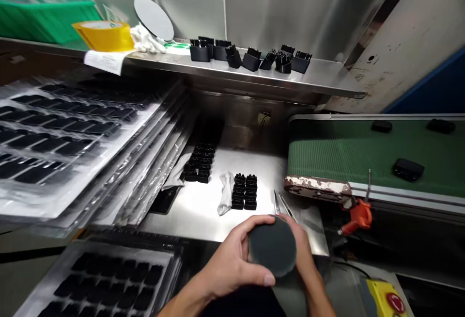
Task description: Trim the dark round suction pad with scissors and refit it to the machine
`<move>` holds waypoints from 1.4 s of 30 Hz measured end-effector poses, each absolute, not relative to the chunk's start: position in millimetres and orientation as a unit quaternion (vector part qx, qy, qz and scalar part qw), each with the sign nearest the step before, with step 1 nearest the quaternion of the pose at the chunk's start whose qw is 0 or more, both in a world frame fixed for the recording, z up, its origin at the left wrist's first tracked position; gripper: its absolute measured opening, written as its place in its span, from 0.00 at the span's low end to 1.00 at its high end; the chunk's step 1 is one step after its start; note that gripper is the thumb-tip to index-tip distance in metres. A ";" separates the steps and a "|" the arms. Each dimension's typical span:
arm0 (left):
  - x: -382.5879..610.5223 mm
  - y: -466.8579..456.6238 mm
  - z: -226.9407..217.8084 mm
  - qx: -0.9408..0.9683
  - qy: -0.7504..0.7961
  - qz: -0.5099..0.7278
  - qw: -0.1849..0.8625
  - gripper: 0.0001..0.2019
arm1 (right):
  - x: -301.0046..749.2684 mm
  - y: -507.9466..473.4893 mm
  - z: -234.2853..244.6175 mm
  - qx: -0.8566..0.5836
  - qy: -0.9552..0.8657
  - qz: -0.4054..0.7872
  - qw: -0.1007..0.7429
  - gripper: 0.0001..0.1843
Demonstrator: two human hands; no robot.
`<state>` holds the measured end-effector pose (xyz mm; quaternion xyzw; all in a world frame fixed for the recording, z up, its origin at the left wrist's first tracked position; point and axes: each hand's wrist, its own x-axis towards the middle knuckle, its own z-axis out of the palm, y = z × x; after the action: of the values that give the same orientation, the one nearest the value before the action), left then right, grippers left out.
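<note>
Left hand [232, 263] clamped on the dark disc [273, 245], thumb across its face, fingers curling over the top! Right hand [302, 244] behind the right rim, grip hidden, can't tell; disc raised by the counter's [203, 213] near edge.

The left hand [234, 264] is bare, with slender fingers and a thumb [254, 274] on which a short, smooth nail is visible. The right hand [302, 244] is bare too, but its fingers are largely hidden. The left forearm [187, 299] and the right forearm [319, 298] are uncovered down to the lower edge of the view; both look slim. Between them, a piece of clothing [243, 303] appears: very dark, almost black with a bluish tone. Its cut cannot be told.
</note>
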<state>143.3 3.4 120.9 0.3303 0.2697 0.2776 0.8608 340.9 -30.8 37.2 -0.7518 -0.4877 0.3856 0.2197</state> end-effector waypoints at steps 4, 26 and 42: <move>144.6 26.0 120.9 0.335 0.233 0.258 0.876 0.39 | 332.9 -50.7 93.2 -0.575 -0.333 0.535 0.522 0.33; 130.9 28.6 162.6 0.346 0.212 0.297 0.864 0.57 | 294.9 -49.1 149.9 -0.619 -0.405 0.364 0.566 0.46; 124.6 22.6 169.2 0.360 0.251 0.345 0.830 0.53 | 292.2 -40.4 152.8 -0.616 -0.415 0.372 0.556 0.32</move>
<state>124.6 22.6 169.2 0.3596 0.2514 0.3452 0.8297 292.2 -40.4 152.8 -0.6165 -0.4151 0.3718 0.5563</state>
